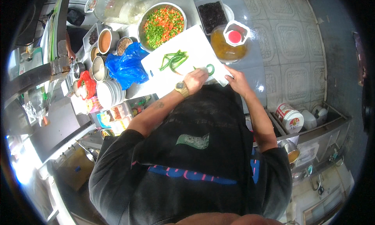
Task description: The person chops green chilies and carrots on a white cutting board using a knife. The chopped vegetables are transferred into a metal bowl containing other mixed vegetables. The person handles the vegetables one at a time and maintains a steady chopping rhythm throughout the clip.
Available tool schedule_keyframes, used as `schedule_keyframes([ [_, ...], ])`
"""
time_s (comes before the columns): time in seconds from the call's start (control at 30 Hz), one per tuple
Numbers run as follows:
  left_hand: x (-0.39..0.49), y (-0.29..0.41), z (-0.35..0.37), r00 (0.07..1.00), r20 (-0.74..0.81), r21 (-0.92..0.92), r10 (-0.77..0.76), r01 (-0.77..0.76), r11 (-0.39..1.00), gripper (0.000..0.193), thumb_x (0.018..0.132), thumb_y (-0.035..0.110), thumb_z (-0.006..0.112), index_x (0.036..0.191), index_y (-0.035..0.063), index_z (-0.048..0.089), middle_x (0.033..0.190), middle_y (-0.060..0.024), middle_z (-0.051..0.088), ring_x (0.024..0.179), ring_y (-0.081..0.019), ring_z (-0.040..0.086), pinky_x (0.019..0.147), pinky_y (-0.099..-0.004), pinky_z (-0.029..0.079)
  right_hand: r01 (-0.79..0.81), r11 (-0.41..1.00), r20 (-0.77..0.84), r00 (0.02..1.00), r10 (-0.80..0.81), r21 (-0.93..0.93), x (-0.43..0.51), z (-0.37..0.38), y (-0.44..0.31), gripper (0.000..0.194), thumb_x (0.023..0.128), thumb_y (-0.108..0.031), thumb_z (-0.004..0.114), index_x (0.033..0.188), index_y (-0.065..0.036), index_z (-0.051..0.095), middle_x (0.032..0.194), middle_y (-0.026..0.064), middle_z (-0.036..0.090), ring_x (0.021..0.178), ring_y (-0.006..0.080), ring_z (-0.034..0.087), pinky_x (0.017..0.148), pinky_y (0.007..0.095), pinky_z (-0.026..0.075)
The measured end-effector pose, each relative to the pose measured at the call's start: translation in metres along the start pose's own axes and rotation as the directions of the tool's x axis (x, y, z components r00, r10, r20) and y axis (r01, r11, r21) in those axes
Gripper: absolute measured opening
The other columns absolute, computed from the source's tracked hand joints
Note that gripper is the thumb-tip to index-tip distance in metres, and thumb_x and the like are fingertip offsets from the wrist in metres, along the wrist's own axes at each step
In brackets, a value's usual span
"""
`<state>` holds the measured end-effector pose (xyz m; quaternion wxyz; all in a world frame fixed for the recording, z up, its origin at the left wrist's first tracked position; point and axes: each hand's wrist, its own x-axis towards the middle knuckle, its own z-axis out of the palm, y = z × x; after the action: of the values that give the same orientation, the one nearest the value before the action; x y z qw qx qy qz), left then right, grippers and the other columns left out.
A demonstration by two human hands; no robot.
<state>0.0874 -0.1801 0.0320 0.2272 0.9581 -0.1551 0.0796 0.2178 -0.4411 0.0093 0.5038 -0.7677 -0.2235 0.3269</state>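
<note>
My left hand [197, 80], with a watch at the wrist, rests on a white cutting board [187, 40]. Its bent fingers press on a green chili pepper [210, 70], whose curled part shows beside the fingertips; a green tip shows above the fingers. Several long green chili peppers [175, 61] lie loosely heaped on the board, left of that hand. At the board's right edge is my right hand [235, 78], thumb and forefinger apart around the edge area. Glare hides whether it grips a blade or the board.
Beyond the board stands a steel bowl [140, 26] of chopped red and green vegetables. A blue plastic bag [127, 64] and stacked plates [110, 93] are at left. At right stand a jug of yellow liquid [227, 50] and a tub of dark food [212, 15]. Another person's arm [69, 46] shows far left.
</note>
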Motion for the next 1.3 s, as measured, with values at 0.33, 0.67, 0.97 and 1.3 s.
schedule_keyframes([
  [0.33, -0.014, -0.024, -0.012, 0.997, 0.07, 0.038, -0.033, 0.03, 0.999, 0.027, 0.086, 0.003, 0.074, 0.113, 0.0045, 0.079, 0.114, -0.0083, 0.075, 0.103, -0.0286, 0.071, 0.091, -0.0394, 0.061, -0.055, 0.994, 0.026, 0.998, 0.052, 0.09, -0.01, -0.003, 0.004, 0.058, 0.105, -0.002, 0.07, 0.161, -0.011, 0.059, 0.144, 0.0118, 0.074, 0.101, 0.0123, 0.067, 0.085, 0.0324, 0.059],
  [0.67, -0.021, -0.003, 0.001, 0.978, 0.01, -0.039, -0.209, 0.209, 0.977, 0.02, 0.089, 0.002, 0.071, 0.108, 0.0039, 0.079, 0.111, -0.0105, 0.076, 0.1, -0.031, 0.071, 0.089, -0.0422, 0.061, 0.075, 0.997, -0.055, 0.996, -0.074, 0.009, -0.009, 0.032, 0.014, 0.056, 0.105, -0.003, 0.071, 0.16, -0.011, 0.06, 0.153, 0.015, 0.071, 0.109, 0.0132, 0.071, 0.086, 0.031, 0.061],
  [0.97, -0.031, -0.015, 0.002, 0.963, -0.107, -0.062, -0.246, 0.241, 0.969, 0.021, 0.09, -0.002, 0.075, 0.109, 0.0022, 0.08, 0.108, -0.012, 0.078, 0.097, -0.0332, 0.074, 0.087, -0.0438, 0.061, -0.081, 0.996, -0.032, 0.996, 0.082, 0.044, -0.002, 0.041, -0.017, 0.056, 0.103, -0.003, 0.072, 0.158, -0.01, 0.062, 0.152, 0.0179, 0.07, 0.133, 0.0251, 0.071, 0.111, 0.0372, 0.055],
  [1.3, -0.027, -0.005, 0.004, 0.902, -0.175, -0.154, -0.395, 0.371, 0.916, 0.01, 0.09, 0.002, 0.079, 0.1, 0.0024, 0.082, 0.105, -0.0138, 0.08, 0.099, -0.0348, 0.076, 0.091, -0.0435, 0.062, -0.031, 0.999, -0.077, 0.997, 0.032, 0.009, -0.014, 0.044, -0.004, 0.061, 0.101, -0.009, 0.075, 0.159, -0.017, 0.061, 0.14, 0.0259, 0.072, 0.129, 0.0428, 0.072, 0.102, 0.0423, 0.058],
])
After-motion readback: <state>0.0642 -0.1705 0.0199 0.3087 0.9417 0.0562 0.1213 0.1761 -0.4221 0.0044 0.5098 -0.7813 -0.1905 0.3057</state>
